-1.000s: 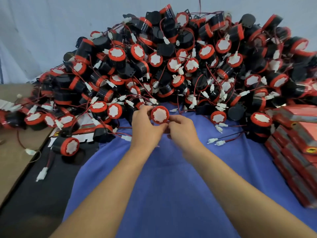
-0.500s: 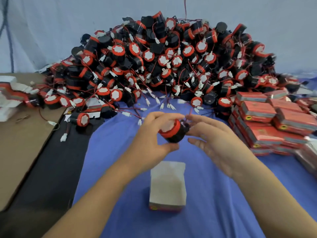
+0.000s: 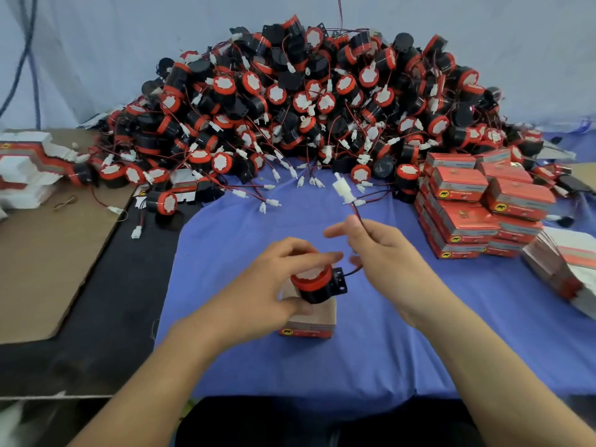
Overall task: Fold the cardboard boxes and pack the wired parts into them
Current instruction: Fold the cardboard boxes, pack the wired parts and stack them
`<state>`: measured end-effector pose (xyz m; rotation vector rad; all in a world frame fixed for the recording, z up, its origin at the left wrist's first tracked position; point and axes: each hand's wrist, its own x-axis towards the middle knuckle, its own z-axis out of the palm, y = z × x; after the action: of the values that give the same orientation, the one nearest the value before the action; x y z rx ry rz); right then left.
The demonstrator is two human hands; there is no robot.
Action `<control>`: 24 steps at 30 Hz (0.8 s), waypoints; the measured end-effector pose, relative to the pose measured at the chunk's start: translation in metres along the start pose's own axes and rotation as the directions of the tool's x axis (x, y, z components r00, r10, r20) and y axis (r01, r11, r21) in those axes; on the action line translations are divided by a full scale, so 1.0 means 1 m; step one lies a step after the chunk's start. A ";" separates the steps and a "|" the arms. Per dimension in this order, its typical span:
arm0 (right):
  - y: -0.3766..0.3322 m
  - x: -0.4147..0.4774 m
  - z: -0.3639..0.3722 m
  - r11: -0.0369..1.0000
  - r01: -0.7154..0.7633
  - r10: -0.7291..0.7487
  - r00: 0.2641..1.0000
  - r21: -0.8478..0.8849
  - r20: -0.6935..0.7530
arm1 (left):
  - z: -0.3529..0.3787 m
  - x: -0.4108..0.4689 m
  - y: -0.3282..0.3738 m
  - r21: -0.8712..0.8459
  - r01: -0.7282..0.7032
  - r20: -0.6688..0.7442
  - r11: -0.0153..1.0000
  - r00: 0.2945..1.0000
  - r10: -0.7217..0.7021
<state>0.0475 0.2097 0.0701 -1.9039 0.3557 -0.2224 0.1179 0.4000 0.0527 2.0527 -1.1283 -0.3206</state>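
The left hand grips a red-capped wired part over a small box with illegible print, while the raised right hand pinches its wire.

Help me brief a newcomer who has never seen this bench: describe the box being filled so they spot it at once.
Start at the blue cloth in front of the big pile of wired parts. Near its middle, beneath the left hand, stands one small box. Unlike the red boxes stacked at the right, it stands alone, with a black-and-red part held over it.
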 end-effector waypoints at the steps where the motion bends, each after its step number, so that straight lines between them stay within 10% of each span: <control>1: 0.000 -0.001 0.001 0.993 0.017 -0.019 1.000 -0.119 -0.013 | 0.001 -0.003 -0.003 0.035 0.009 0.011 0.999 1.000 -0.009; 24: 0.005 0.004 0.030 0.623 0.202 -0.138 0.979 -0.756 0.148 | 0.039 -0.018 -0.036 0.557 -0.078 -0.039 0.827 0.992 0.120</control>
<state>0.0602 0.2331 0.0549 -2.8094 0.2246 -0.1245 0.1089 0.4066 -0.0020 2.4647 -1.3951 0.1639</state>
